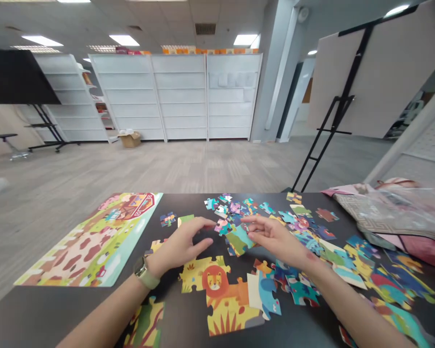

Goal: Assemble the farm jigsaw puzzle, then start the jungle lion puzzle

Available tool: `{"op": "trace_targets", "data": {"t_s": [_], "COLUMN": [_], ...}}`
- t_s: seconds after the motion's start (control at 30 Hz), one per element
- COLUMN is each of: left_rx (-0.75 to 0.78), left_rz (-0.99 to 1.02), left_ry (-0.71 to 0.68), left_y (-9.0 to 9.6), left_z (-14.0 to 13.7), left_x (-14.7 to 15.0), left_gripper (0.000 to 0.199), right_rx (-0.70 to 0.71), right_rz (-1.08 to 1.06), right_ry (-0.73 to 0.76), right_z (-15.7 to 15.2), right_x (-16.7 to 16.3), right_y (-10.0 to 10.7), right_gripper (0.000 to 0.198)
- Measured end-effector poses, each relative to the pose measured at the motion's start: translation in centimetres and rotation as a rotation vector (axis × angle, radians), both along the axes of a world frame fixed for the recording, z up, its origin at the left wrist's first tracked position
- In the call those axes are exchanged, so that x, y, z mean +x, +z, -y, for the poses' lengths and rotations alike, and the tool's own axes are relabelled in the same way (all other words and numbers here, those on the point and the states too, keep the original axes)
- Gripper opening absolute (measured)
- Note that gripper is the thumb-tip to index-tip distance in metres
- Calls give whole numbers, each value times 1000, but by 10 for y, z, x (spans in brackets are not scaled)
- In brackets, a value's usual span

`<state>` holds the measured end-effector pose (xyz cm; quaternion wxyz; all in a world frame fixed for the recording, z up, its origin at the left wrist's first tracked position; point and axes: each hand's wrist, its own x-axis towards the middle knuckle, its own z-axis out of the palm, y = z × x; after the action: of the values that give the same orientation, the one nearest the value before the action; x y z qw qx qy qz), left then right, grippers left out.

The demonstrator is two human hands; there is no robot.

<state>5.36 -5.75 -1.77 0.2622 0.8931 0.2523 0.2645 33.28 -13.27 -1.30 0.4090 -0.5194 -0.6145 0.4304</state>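
Note:
My left hand (186, 240), with a watch on its wrist, hovers over the dark table with thumb and fingers apart and nothing between them. Opposite it, my right hand (273, 235) has its fingertips at the edge of a green-and-blue puzzle piece (238, 240), which looks tilted in its grasp. Nearer to me lie joined yellow lion pieces (226, 299). A blue whale piece (265, 295) overlaps their right side. Small loose jigsaw pieces (235, 208) are scattered just beyond both hands.
On the left lies a farm picture sheet (94, 241) with a cow and a barn. Many more puzzle pieces (377, 275) are spread at the right. A pink-and-patterned bag (391, 212) with clear plastic rests at the right edge. White shelves (177, 96) stand across the room.

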Motion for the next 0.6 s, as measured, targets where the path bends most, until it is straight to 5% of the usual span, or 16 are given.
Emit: {"op": "trace_targets", "data": {"t_s": [0.2, 0.43, 0.6], "left_rx": [-369, -149, 64], "left_rz": [170, 34, -46], "left_ry": [-77, 218, 356], "left_y": [-20, -28, -25], "left_z": [18, -12, -39], "left_x": [26, 7, -17], "left_gripper": [49, 19, 30], "right_rx": [18, 315, 511], "right_rz": [-85, -98, 142], "right_ry": [117, -320, -644], "right_z": [0, -11, 31], "right_x": [-22, 16, 68], "right_y": [-10, 3, 40], "right_gripper": [50, 45, 32]}}
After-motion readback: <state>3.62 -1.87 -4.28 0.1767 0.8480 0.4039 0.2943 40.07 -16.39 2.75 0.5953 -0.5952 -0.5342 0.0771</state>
